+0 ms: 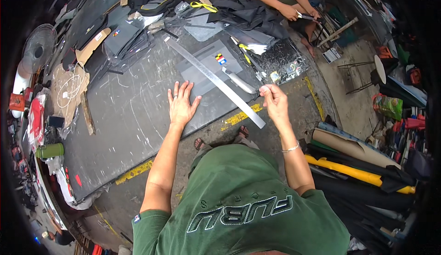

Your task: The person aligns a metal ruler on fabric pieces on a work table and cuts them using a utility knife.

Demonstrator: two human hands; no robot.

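Two hands at a scratched grey desk (124,117), a long steel ruler (216,81) between them.

I see my left hand (180,104) spread flat and empty on the desk; my right hand (274,101) is pinched on something too small to tell, just beside the ruler's near end. I judge the ruler stiff, thin, slick: lift by an edge. It lies diagonally across a grey sheet (206,69), a knife (240,81) to its right. No containers show nearby.

A small rectangular label (221,59) with yellow, red and blue blocks sits on the grey sheet (202,73) at centre. Far left, another small coloured label (116,32) marks a dark sheet. At right, a green packet (388,106) lies on the floor.
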